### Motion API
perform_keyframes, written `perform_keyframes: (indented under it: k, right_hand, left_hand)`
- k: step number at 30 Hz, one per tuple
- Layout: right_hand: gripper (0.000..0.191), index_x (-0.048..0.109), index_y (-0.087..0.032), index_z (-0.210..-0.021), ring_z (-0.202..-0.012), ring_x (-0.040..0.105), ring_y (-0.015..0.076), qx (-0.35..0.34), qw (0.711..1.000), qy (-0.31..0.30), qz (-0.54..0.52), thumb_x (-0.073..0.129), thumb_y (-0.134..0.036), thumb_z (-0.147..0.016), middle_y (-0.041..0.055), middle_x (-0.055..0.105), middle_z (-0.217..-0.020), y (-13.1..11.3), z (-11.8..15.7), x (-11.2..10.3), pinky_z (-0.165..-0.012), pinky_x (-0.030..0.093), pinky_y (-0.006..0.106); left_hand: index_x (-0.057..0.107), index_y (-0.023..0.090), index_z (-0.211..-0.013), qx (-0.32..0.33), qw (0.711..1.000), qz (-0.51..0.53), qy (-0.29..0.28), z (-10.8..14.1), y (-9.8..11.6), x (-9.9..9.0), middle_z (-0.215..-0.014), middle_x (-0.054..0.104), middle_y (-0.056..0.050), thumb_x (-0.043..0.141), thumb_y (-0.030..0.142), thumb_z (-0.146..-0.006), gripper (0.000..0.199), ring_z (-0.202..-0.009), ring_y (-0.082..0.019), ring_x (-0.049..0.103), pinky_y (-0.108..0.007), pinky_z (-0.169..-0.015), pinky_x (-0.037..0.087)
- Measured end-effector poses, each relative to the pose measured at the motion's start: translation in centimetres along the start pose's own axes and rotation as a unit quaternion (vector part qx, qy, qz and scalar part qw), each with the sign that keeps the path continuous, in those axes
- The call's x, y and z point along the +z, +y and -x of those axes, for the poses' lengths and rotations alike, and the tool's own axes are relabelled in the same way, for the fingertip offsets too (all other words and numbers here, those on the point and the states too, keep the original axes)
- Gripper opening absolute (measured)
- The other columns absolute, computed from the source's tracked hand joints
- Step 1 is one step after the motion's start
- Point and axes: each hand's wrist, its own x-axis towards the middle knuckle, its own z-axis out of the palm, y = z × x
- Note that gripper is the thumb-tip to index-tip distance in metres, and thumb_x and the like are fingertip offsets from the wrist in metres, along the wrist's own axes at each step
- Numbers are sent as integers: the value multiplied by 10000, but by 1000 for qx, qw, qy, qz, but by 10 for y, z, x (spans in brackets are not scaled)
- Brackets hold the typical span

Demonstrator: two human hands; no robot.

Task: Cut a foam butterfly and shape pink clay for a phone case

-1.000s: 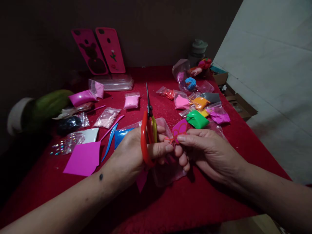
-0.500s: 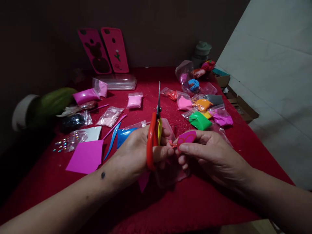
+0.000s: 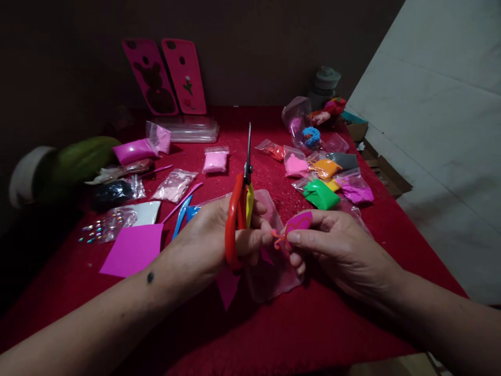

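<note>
Scissors with red and yellow handles hang in my left hand, blades pointing away from me. The thumb and fingertips of that hand are closed close to a thin curled orange-pink strand. My right hand pinches a small magenta paper cutout with orange outlines drawn on it; the strand sticks out from its left side. Beneath both hands lies a clear phone case. A pointed magenta paper scrap shows under my left wrist.
A magenta paper sheet, rhinestones and blue tool lie left. Bagged clay, such as the green packet, sits right. Two decorated pink phone cases lean at the back. A vase-like object stands far left.
My left hand, with the scissors, has shifted slightly left, away from the cutout, and more of the curled strand shows. My right hand has barely moved and still pinches the cutout.
</note>
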Motion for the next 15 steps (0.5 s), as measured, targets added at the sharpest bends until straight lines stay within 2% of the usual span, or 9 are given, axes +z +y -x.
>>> perform_keyframes:
  k: [7, 12, 15]
  right_hand:
    - [185, 617, -145, -731, -481, 547, 72, 14, 1000, -12, 2, 746, -274, -767, 4, 617, -617, 1, 0, 0, -457, 449, 167]
    - [178, 603, -150, -737, -482, 546, 70, 8, 1000, -13, -3, 742, -257, -770, -3, 607, -620, 2, -1, 1, -454, 447, 162]
    - [187, 600, -150, -764, -469, 538, 72, 5, 1000, -20, -9, 743, -271, -777, -2, 604, -612, 2, -2, 0, -445, 443, 164]
  left_hand:
    - [498, 213, -933, 8, 999, 26, -32, -2, -4, -2, -759, 598, 24, 685, 158, -790, 241, -589, -87, 492, -180, -507, 411]
    - [503, 207, -1013, 8, 1000, 19, -6, -1, -6, -3, -764, 588, 25, 663, 180, -819, 252, -560, -81, 498, -179, -475, 379]
    - [525, 202, -996, 12, 1000, 10, -13, -2, -5, -2, -771, 607, 25, 683, 182, -818, 238, -551, -72, 514, -167, -468, 378]
